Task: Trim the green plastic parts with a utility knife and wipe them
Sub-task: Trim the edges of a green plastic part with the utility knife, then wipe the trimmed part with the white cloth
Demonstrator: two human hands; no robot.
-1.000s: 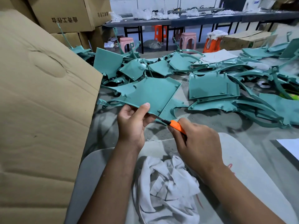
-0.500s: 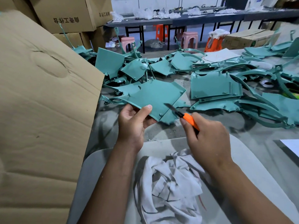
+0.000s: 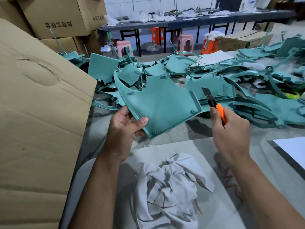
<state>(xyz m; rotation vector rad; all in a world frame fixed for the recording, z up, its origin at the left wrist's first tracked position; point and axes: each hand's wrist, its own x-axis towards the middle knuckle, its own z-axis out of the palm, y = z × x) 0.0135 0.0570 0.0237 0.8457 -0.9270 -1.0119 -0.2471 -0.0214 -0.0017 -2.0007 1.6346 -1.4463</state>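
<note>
The left hand (image 3: pixel 123 129) is gripping 1 green part (image 3: pixel 160 103), the right hand (image 3: pixel 231 131) is clutching the utility knife (image 3: pixel 214 103) clear of it, the rag (image 3: pixel 168 187) is lying untouched, and many parts are waiting.

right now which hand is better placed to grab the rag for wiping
Neither is free. The left hand holds the green part; the right hand grips the knife, but could probably set it down and take the rag.
</note>
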